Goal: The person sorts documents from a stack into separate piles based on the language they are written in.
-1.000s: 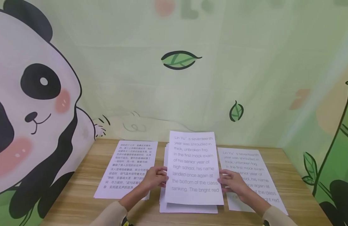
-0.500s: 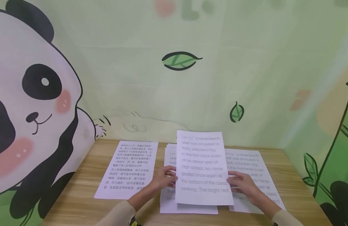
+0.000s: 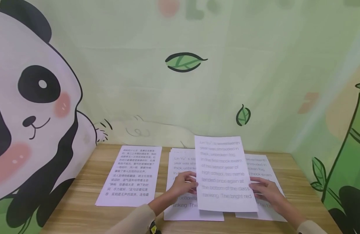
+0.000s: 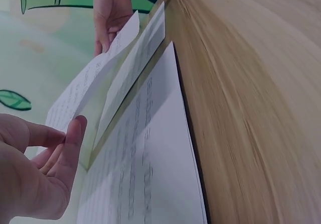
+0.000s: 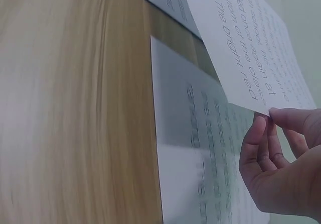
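Note:
A white sheet of paper (image 3: 223, 175) printed with large English text is held up between both hands, above the table. My left hand (image 3: 184, 185) pinches its left edge between thumb and fingers, as the left wrist view also shows. On the opposite edge my right hand (image 3: 266, 190) pinches the sheet the same way; the right wrist view shows thumb and fingertips at the edge. Below lies the middle paper stack (image 3: 180, 213), its right part hidden by the raised sheet. The right-hand paper (image 3: 268, 169), with the same English text, lies partly covered by the raised sheet and right hand.
On the left of the wooden table (image 3: 80, 188) lies a paper pile (image 3: 128, 175) with Chinese text. Behind the table hangs a pale green backdrop (image 3: 139, 81) printed with a panda (image 3: 63, 65) and leaves. Wood shows between the left pile and the middle stack.
Both hands have carried the raised sheet to the right, from over the middle stack to between it and the right-hand paper. More of the middle stack's text now shows.

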The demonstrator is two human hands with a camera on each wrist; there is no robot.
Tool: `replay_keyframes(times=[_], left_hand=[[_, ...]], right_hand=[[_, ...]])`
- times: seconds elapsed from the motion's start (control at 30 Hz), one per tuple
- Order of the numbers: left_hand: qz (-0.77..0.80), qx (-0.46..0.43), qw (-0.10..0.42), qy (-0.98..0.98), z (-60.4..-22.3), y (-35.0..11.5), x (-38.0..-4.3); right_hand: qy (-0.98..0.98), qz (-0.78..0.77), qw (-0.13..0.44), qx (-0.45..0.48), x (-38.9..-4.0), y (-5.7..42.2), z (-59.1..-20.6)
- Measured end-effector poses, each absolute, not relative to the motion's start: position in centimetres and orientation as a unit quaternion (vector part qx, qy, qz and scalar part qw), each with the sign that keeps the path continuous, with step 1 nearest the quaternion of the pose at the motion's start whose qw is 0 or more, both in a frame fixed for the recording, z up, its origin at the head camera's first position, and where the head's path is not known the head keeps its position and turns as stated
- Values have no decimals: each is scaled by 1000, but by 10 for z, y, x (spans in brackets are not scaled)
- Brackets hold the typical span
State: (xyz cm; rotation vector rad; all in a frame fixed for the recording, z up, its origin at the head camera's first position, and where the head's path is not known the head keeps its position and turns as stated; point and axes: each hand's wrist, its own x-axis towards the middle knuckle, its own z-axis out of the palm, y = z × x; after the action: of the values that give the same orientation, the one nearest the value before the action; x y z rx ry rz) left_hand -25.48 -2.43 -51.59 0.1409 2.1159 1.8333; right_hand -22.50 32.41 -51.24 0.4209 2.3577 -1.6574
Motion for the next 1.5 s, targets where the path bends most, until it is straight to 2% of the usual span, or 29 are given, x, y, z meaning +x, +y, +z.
replay_keyframes(times=[0.43, 0.7, 0.87, 1.07, 1.5], left_hand=[[666, 66, 185, 719, -523, 57, -248], [666, 71, 200, 715, -524, 92, -248], [662, 61, 209, 717, -528, 110, -249], [649, 51, 226, 725, -533, 120, -248], [591, 49, 250, 765, -523, 112, -244]], right_hand=[[805, -547, 146, 177, -216, 402, -518], [834, -517, 125, 146, -207, 437, -515], [841, -503, 114, 162, -205, 447, -514], [861, -469, 105, 165, -204, 450, -516], [885, -411, 112, 188, -210, 444, -528]])
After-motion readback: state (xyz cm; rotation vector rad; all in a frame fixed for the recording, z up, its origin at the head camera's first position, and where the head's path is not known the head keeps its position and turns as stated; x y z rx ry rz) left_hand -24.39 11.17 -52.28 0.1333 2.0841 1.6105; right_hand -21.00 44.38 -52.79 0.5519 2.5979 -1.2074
